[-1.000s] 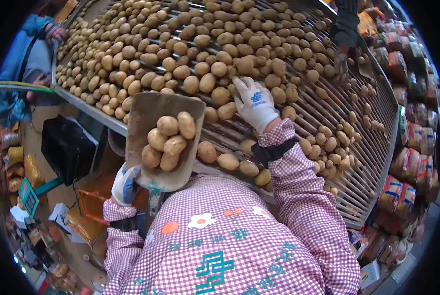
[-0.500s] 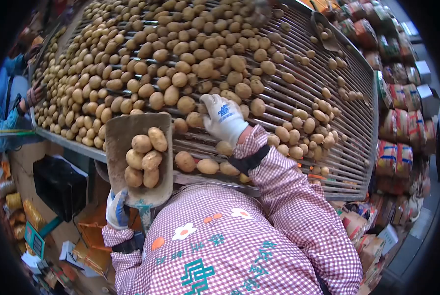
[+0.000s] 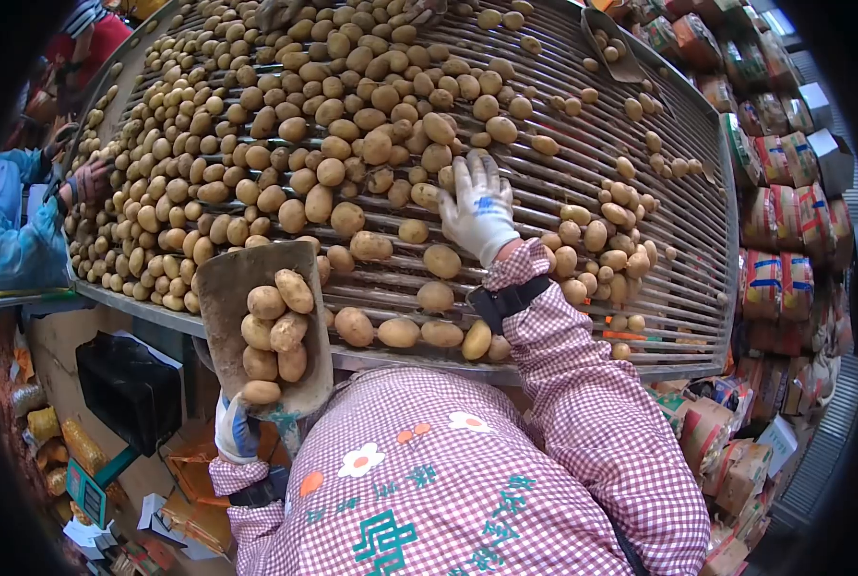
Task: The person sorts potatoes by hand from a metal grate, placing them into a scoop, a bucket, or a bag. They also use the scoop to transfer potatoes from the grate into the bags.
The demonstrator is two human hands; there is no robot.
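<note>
My left hand [image 3: 234, 431], in a white and blue glove, is closed round the near end of a worn scoop [image 3: 226, 280]. Several potatoes [image 3: 288, 332] lie in the scoop, one of them close to my glove. My right hand [image 3: 479, 209], in a white glove, reaches over the slatted sorting table [image 3: 563, 178] with fingers spread and pointing away from me. Its fingertips touch or nearly touch potatoes [image 3: 437, 156] in the pile. Loose potatoes [image 3: 398, 333] sit in a row along the near edge, below that hand.
Potatoes [image 3: 160, 192] cover the table's left and middle. A smaller heap [image 3: 607, 240] lies to the right. Another scoop [image 3: 609, 53] rests at the far right. Co-workers' hands [image 3: 88, 180] are at the left edge and far side. Stacked bags [image 3: 770, 245] stand beyond the right side.
My right hand has moved forward and to the right, its curled fingers now spread. One more potato lies at the scoop's near end. Gloved hands have come into view at the far side.
</note>
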